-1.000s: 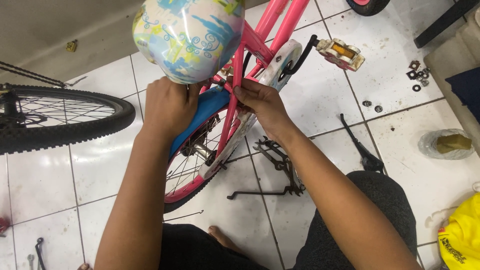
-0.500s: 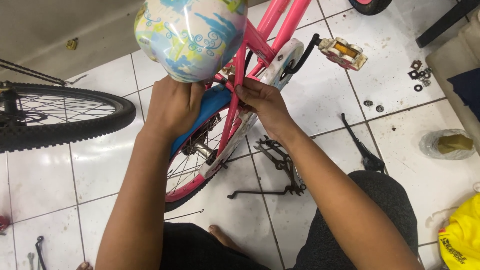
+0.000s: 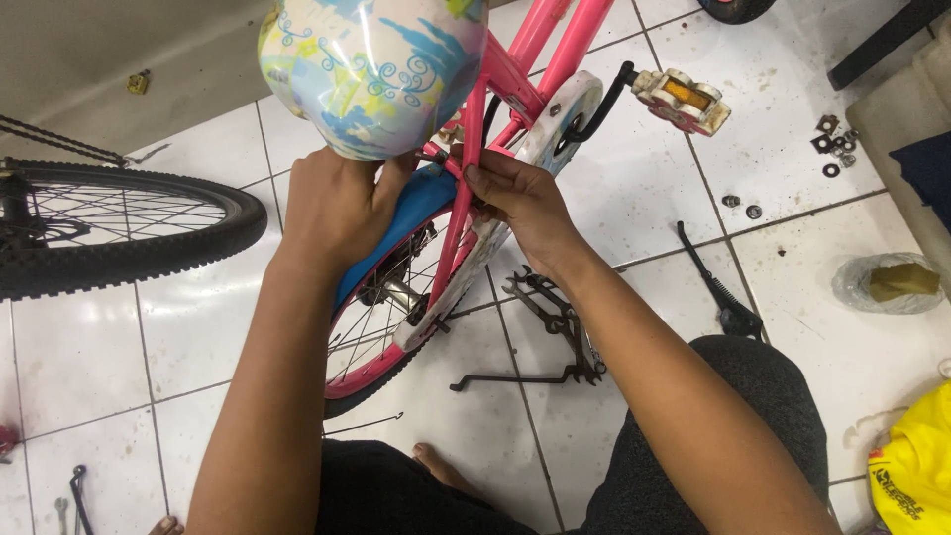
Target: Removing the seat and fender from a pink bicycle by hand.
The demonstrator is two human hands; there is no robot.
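A small pink bicycle frame [image 3: 543, 40] stands below me with a pale blue patterned saddle [image 3: 371, 69] at the top. My left hand [image 3: 332, 203] presses on the blue rear mudguard [image 3: 411, 213] just under the saddle. My right hand [image 3: 520, 203] pinches the pink seat stay [image 3: 458, 223] where it meets the frame, fingertips at the joint. The pink-rimmed rear wheel [image 3: 371, 342] sits between my forearms. What the fingertips hold at the joint is hidden.
A black-tyred wheel [image 3: 119, 233] lies at left. A white pedal [image 3: 679, 99] sticks out at right. Wrenches and a metal stay [image 3: 550, 327] lie on the white tiles, with nuts [image 3: 834, 144], a black tool [image 3: 728, 297], a plastic bag [image 3: 887, 282] and yellow cloth [image 3: 916, 461] nearby.
Both hands stay at the same spot under the saddle; only the fingers shift slightly. Nothing else has moved.
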